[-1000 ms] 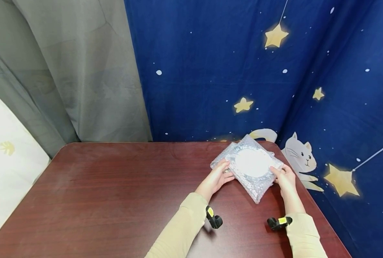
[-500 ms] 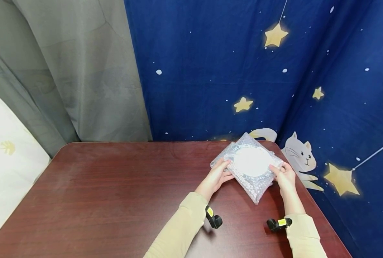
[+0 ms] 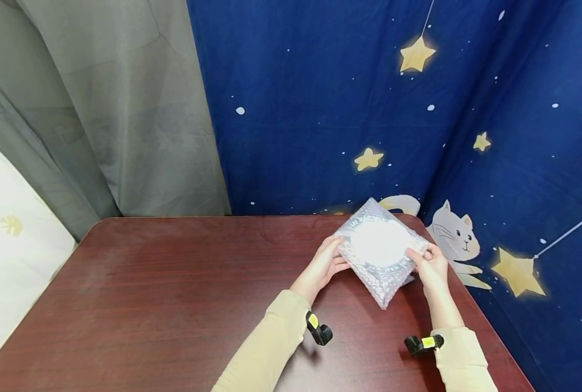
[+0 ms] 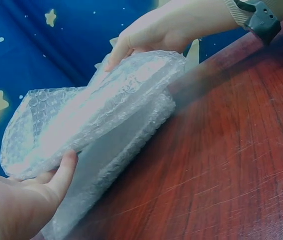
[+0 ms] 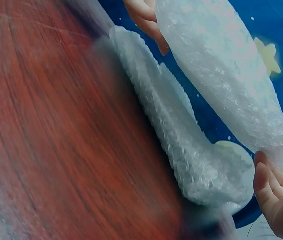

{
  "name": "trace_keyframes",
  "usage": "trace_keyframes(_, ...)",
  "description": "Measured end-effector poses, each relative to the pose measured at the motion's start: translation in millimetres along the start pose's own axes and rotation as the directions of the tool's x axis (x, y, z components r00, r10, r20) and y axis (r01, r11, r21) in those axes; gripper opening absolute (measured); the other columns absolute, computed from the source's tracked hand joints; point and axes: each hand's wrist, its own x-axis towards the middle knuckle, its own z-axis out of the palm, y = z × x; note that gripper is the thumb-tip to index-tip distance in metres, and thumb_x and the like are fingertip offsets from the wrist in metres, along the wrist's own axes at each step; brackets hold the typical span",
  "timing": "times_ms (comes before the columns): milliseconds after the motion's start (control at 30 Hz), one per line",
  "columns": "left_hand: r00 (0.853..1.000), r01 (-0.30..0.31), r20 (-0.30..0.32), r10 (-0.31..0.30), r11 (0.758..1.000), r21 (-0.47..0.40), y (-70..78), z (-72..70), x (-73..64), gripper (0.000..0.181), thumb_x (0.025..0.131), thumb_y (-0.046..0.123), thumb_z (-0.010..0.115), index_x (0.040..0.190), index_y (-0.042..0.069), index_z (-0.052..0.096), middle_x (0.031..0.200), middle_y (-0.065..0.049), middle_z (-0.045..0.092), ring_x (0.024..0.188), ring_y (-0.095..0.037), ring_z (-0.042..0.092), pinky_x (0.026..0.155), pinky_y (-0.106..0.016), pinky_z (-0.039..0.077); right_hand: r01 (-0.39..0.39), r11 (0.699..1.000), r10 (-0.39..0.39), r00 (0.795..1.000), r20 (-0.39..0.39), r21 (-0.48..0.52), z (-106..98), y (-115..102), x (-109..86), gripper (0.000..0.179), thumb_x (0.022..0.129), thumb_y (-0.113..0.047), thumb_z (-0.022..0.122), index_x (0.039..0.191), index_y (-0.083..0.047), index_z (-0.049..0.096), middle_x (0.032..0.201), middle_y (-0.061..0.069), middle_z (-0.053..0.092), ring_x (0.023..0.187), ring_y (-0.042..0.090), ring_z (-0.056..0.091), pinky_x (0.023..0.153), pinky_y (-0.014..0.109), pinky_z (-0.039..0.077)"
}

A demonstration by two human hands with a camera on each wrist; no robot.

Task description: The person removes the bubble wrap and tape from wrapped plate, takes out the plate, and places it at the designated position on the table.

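Both hands hold a flat bubble-wrapped packet [image 3: 379, 245] with a bright white round area on top, at the table's far right. My left hand [image 3: 322, 265] grips its left corner, thumb above and fingers below. On the opposite corner, my right hand [image 3: 432, 267] pinches with the thumb on top. A second bubble-wrapped packet [image 5: 181, 150] lies on the table under the raised one; in the head view it is mostly hidden. The left wrist view shows a gap between the held packet [image 4: 101, 110] and the lower packet [image 4: 116, 160].
The brown wooden table [image 3: 173, 305] stretches to the left and front. Behind it hang a grey curtain [image 3: 139, 109] and a blue curtain [image 3: 310, 98] with stars and a cat. The table's right edge runs close by my right hand.
The held packet has shifted slightly left along with my left hand. It now covers the part of the lower packet that showed at its left.
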Motion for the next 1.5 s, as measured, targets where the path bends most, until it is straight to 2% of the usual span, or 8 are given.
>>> trace_keyframes(167, 1.0, 0.004, -0.028, -0.002, 0.999, 0.039, 5.5, -1.9, -1.5, 0.057, 0.097, 0.03, 0.053, 0.142, 0.005, 0.031, 0.127, -0.027, 0.049, 0.105, -0.042, 0.058, 0.09, -0.052, 0.048, 0.017, 0.999, -0.016, 1.0, -0.014, 0.05, 5, -4, -5.2, 0.05, 0.088, -0.008, 0.069, 0.129, -0.001, 0.041, 0.087, -0.009, 0.06, 0.069, 0.003, 0.055, 0.056, 0.017, 0.049)
trace_keyframes(433, 0.999, 0.026, -0.048, -0.021, 0.994, 0.105, 15.7, -5.4, -8.2, 0.059, 0.096, 0.039, 0.055, 0.139, 0.007, 0.031, 0.125, -0.023, 0.051, 0.092, -0.036, 0.064, 0.08, -0.049, 0.054, 0.02, 0.998, -0.02, 1.0, 0.0, 0.058, 11, -13, -14.4, 0.045, 0.087, -0.007, 0.07, 0.125, -0.003, 0.045, 0.087, -0.008, 0.061, 0.068, 0.005, 0.054, 0.054, 0.017, 0.048)
trace_keyframes(633, 0.997, 0.049, -0.072, -0.041, 0.993, 0.111, 17.4, -11.6, -10.1, 0.059, 0.094, 0.042, 0.057, 0.135, 0.007, 0.032, 0.121, -0.021, 0.052, 0.089, -0.035, 0.065, 0.075, -0.05, 0.055, 0.035, 0.999, -0.035, 0.999, 0.019, 0.002, 15, -16, -20.0, 0.048, 0.088, -0.009, 0.07, 0.128, -0.003, 0.043, 0.092, -0.007, 0.06, 0.07, 0.004, 0.053, 0.056, 0.017, 0.047)
trace_keyframes(800, 0.996, 0.054, -0.079, -0.045, 0.991, 0.119, 19.7, -17.0, -15.1, 0.057, 0.094, 0.041, 0.057, 0.134, 0.008, 0.031, 0.118, -0.02, 0.053, 0.086, -0.034, 0.066, 0.074, -0.05, 0.055, 0.067, 0.997, -0.066, 0.997, 0.027, -0.036, 19, -14, -22.8, 0.049, 0.088, -0.008, 0.069, 0.129, -0.001, 0.043, 0.088, -0.01, 0.061, 0.069, 0.004, 0.054, 0.055, 0.017, 0.047)
trace_keyframes(967, 0.996, 0.051, -0.079, -0.041, 0.991, 0.125, 22.5, -22.8, -19.6, 0.055, 0.095, 0.04, 0.057, 0.132, 0.007, 0.032, 0.116, -0.019, 0.053, 0.083, -0.032, 0.066, 0.073, -0.049, 0.056, 0.091, 0.995, -0.09, 0.995, 0.043, -0.035, 23, -15, -26.5, 0.047, 0.087, -0.007, 0.07, 0.126, 0.0, 0.044, 0.085, -0.01, 0.062, 0.068, 0.003, 0.055, 0.054, 0.017, 0.047)
trace_keyframes(1133, 0.996, 0.05, -0.08, -0.04, 0.99, 0.134, 26.5, -28.7, -25.8, 0.052, 0.095, 0.039, 0.056, 0.13, 0.008, 0.033, 0.113, -0.018, 0.054, 0.081, -0.03, 0.066, 0.071, -0.048, 0.056, 0.109, 0.993, -0.106, 0.992, 0.068, -0.039, 29, -16, -30.8, 0.049, 0.088, -0.005, 0.069, 0.128, 0.002, 0.043, 0.089, -0.005, 0.063, 0.068, 0.003, 0.058, 0.055, 0.018, 0.049)
trace_keyframes(1367, 0.997, 0.042, -0.07, -0.032, 0.987, 0.152, 34.4, -36.1, -34.3, 0.053, 0.096, 0.038, 0.055, 0.131, 0.006, 0.032, 0.115, -0.02, 0.052, 0.084, -0.031, 0.065, 0.073, -0.049, 0.056, 0.133, 0.989, -0.13, 0.99, 0.047, -0.069, 39, -19, -36.7, 0.045, 0.086, -0.001, 0.069, 0.123, 0.004, 0.044, 0.072, -0.006, 0.052, 0.058, 0.002, 0.051, 0.05, 0.017, 0.048)
trace_keyframes(1500, 0.997, 0.036, -0.073, -0.024, 0.986, 0.165, 39.0, -41.4, -39.2, 0.052, 0.095, 0.038, 0.056, 0.129, 0.006, 0.032, 0.113, -0.02, 0.051, 0.082, -0.03, 0.065, 0.073, -0.048, 0.056, 0.14, 0.988, -0.137, 0.989, 0.051, -0.071, 45, -21, -40.1, 0.048, 0.085, 0.001, 0.069, 0.125, 0.006, 0.042, 0.07, -0.004, 0.046, 0.055, 0.001, 0.048, 0.049, 0.017, 0.047)
